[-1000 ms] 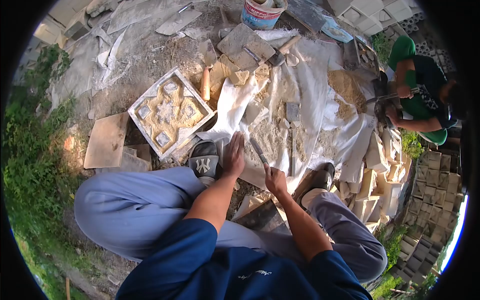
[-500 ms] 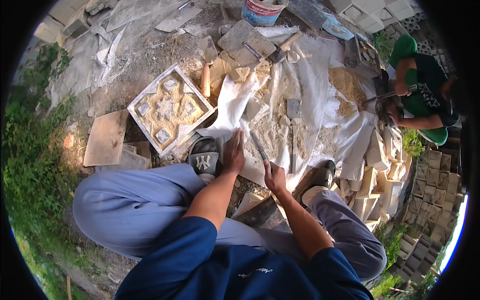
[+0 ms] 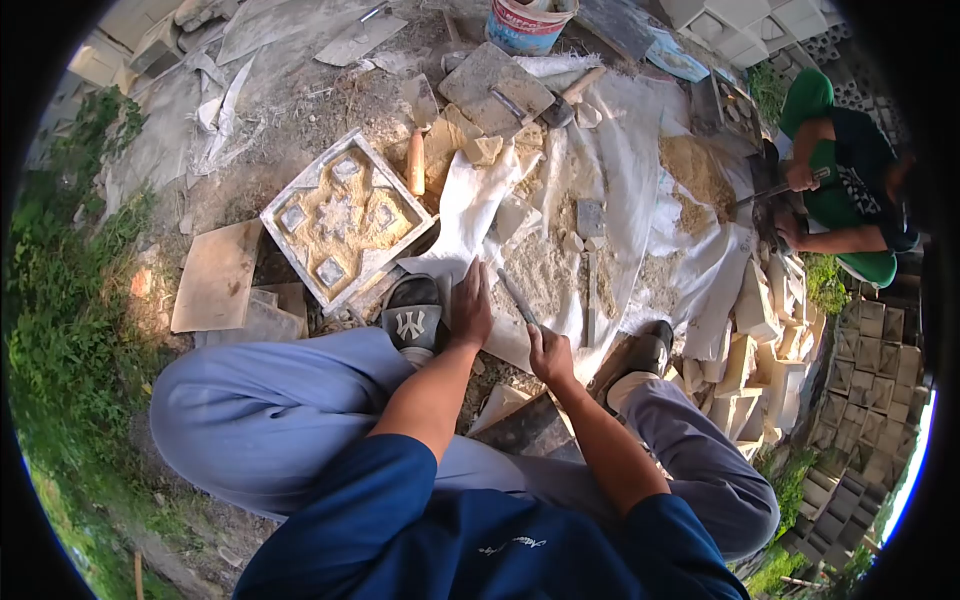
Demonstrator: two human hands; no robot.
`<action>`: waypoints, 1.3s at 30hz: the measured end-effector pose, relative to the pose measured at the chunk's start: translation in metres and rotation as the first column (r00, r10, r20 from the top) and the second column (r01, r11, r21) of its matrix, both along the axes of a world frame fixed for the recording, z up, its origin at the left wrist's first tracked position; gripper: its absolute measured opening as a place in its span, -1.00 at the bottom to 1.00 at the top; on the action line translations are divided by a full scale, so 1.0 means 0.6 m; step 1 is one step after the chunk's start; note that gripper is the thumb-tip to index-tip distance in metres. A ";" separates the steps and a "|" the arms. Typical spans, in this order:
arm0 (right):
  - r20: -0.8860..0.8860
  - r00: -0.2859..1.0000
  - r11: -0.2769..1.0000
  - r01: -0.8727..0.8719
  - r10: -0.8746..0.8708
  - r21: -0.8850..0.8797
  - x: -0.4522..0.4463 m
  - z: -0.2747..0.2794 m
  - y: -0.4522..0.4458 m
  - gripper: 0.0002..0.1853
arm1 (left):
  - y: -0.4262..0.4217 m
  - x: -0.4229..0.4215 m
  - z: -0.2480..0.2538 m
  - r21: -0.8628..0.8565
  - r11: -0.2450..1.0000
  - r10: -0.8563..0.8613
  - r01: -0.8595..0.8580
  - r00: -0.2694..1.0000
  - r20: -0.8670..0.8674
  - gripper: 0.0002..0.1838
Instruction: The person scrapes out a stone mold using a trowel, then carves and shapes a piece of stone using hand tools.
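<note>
Fingers of the right hand (image 3: 551,356) are wrapped round a slim grey metal tool (image 3: 519,298), held above the dusty white cloth (image 3: 508,347); those of the left hand (image 3: 471,311) are laid nearly together at the cloth's edge.

The square frame (image 3: 400,243) is pale grey, sandy yellow inside, with a grey star (image 3: 336,215) at its centre. Right of the frame: an orange-brown handle (image 3: 416,163), white cloth (image 3: 468,205); lower right, a grey blade (image 3: 516,295) and white-lettered black shoe (image 3: 411,308).
</note>
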State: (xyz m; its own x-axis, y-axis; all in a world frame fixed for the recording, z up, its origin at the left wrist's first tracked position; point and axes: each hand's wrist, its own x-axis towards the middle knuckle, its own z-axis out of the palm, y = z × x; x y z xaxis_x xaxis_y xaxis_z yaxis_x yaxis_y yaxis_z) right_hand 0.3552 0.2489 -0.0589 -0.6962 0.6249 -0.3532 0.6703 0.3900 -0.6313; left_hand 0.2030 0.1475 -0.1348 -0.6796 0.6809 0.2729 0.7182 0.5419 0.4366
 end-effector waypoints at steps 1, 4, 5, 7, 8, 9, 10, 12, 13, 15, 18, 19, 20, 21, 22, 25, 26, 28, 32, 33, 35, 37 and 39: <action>0.028 0.999 0.998 -0.047 0.046 0.047 0.004 -0.004 0.000 -0.40 | 0.002 -0.001 -0.005 0.006 1.000 -0.004 0.004 1.000 -0.005 -0.34; 0.251 0.966 0.998 -0.064 0.061 0.004 0.017 -0.012 0.003 -0.35 | 0.004 0.003 -0.009 0.088 0.996 0.012 -0.015 0.999 0.033 -0.35; 0.258 0.965 0.998 -0.042 0.053 -0.050 0.016 -0.017 0.005 -0.34 | 0.007 -0.003 -0.011 0.090 0.996 0.009 -0.012 1.000 0.028 -0.35; 0.262 0.964 0.996 -0.023 0.045 -0.088 0.008 -0.002 0.009 -0.35 | 0.002 0.000 -0.007 0.086 0.996 0.013 -0.018 0.998 0.057 -0.36; 0.187 0.982 0.995 -0.004 0.023 -0.101 0.005 0.006 0.009 -0.35 | 0.002 -0.001 -0.006 0.112 0.994 0.017 -0.017 1.000 0.006 -0.38; 0.109 0.994 0.993 0.014 -0.002 -0.114 0.005 0.008 0.009 -0.36 | 0.000 -0.001 -0.009 0.111 0.994 0.019 -0.020 1.000 0.008 -0.38; 0.062 0.998 0.995 -0.006 0.012 -0.098 0.007 0.008 0.010 -0.37 | 0.000 -0.001 -0.012 0.095 0.995 0.017 -0.018 1.000 0.013 -0.37; 0.115 0.993 1.000 -0.028 0.029 -0.012 0.019 -0.003 0.003 -0.35 | 0.001 -0.002 -0.014 0.087 0.996 0.012 -0.013 1.000 0.013 -0.36; 0.165 0.986 0.996 -0.042 0.030 0.075 0.024 -0.015 0.004 -0.32 | 0.000 -0.001 -0.013 0.086 0.996 0.008 -0.012 0.999 0.049 -0.34; 0.269 0.963 0.999 -0.032 0.031 -0.003 0.033 -0.030 0.020 -0.28 | 0.003 0.001 -0.008 0.092 0.996 0.001 -0.008 0.997 0.075 -0.32; 0.258 0.965 0.995 0.065 -0.043 -0.079 0.036 -0.036 0.034 -0.19 | -0.009 -0.003 0.009 0.039 0.999 -0.039 0.038 0.998 0.046 -0.29; 0.251 0.965 0.993 0.094 -0.072 -0.076 0.035 -0.032 0.040 -0.17 | -0.011 -0.004 -0.002 0.037 0.998 -0.042 0.041 0.999 0.034 -0.29; 0.250 0.962 0.990 0.128 -0.111 -0.053 0.033 -0.030 0.043 -0.17 | -0.010 -0.007 -0.012 0.069 0.996 -0.061 0.051 0.988 0.141 -0.25; 0.250 0.957 0.986 0.162 -0.149 -0.030 0.034 -0.034 0.048 -0.16 | -0.008 -0.010 -0.012 0.102 0.993 -0.082 0.058 0.966 0.246 -0.21; 0.241 0.959 0.986 0.165 -0.152 -0.034 0.035 -0.039 0.052 -0.16 | -0.007 -0.010 -0.012 0.099 0.993 -0.085 0.063 0.968 0.237 -0.21; 0.144 0.956 0.967 0.252 -0.255 0.038 0.047 -0.062 0.063 -0.17 | -0.008 -0.007 0.000 0.021 0.998 -0.066 0.063 0.980 0.189 -0.22; 0.118 0.953 0.960 0.280 -0.278 0.004 0.052 -0.071 0.070 -0.18 | -0.008 -0.009 0.006 0.012 0.998 -0.069 0.068 0.983 0.172 -0.29; 0.098 0.948 0.952 0.305 -0.302 -0.023 0.056 -0.071 0.083 -0.23 | -0.003 -0.011 0.009 -0.004 0.997 -0.079 0.080 0.986 0.145 -0.35; 0.055 0.941 0.938 0.338 -0.334 -0.082 0.060 -0.053 0.095 -0.34 | 0.013 -0.011 0.014 0.017 0.999 -0.040 0.037 0.960 0.279 -0.53; 0.040 0.943 0.938 0.334 -0.331 -0.091 0.057 -0.057 0.094 -0.34 | 0.018 -0.015 0.018 0.020 0.999 -0.032 0.027 0.950 0.309 -0.58; 0.027 0.923 0.922 0.384 -0.383 -0.043 0.058 -0.062 0.106 -0.34 | 0.030 -0.023 0.024 0.031 0.998 -0.062 0.056 0.960 0.271 -0.62; -0.111 0.920 0.922 0.383 -0.377 0.047 0.071 -0.106 0.123 -0.38 | 0.038 -0.017 0.031 0.036 0.995 -0.101 0.095 0.963 0.250 -0.65; -0.101 0.879 0.854 0.416 -0.465 -0.312 0.073 -0.107 0.152 -0.44 | 0.054 -0.021 0.049 -0.077 0.970 -0.207 0.231 0.950 0.235 -0.64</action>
